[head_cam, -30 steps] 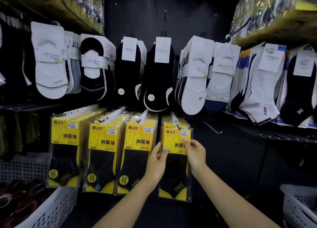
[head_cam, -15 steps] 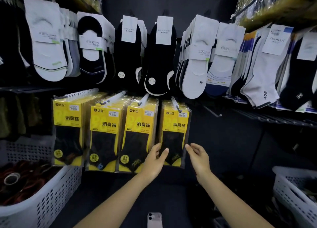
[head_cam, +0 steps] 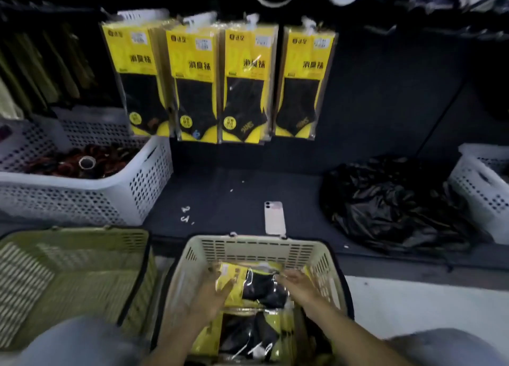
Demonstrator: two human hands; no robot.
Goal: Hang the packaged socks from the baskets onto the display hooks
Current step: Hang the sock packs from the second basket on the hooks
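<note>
A beige basket [head_cam: 259, 248] stands on the floor right below me and holds several yellow-and-black sock packs. My left hand [head_cam: 210, 292] and my right hand [head_cam: 301, 285] are both down inside it. They grip the two sides of the top sock pack [head_cam: 257, 283], left fingers over its yellow card, right fingertips on its right edge. More packs [head_cam: 248, 338] lie underneath. On the wall above, four rows of the same yellow packs [head_cam: 220, 81] hang from white display hooks [head_cam: 307, 24]. The view is motion-blurred.
An olive-green basket [head_cam: 68, 277] stands to the left of the beige one. On the dark shelf lie a phone [head_cam: 274, 218], small loose hooks [head_cam: 186, 214] and a black plastic bag [head_cam: 391, 203]. White perforated crates stand at left [head_cam: 115, 189] and right [head_cam: 484, 192].
My view has dropped from the hanging rows to the floor. Both hands left the rightmost hanging pack, came down into the beige basket and closed on a pack there.
</note>
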